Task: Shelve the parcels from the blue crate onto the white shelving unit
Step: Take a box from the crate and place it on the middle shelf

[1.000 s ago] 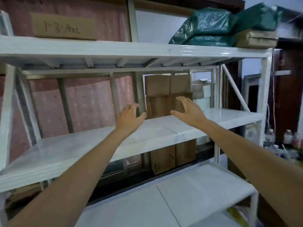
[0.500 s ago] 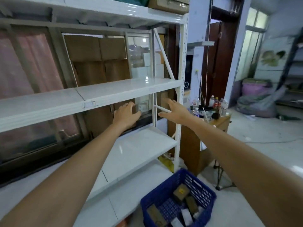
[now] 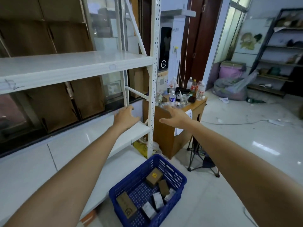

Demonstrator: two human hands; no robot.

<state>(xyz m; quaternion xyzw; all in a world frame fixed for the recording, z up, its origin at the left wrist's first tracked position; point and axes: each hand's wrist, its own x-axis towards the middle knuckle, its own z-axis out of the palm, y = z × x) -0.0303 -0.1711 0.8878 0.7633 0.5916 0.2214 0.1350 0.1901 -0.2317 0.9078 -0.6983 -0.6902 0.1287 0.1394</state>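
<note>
both grips, left hand (image 3: 125,115) and right hand (image 3: 176,115), spread empty, well above the blue crate (image 3: 148,190) of parcels (image 3: 154,177).

We see the shelving unit (image 3: 152,89) on our left, with the crate (image 3: 165,208) on the floor just before its lower shelf. Several parcels (image 3: 154,177) lie inside the crate. Behind the crate, right of the unit's corner post, stands a cabinet (image 3: 167,128) with bottles (image 3: 200,90) on top. Another rack (image 3: 278,51) stands far right.
</note>
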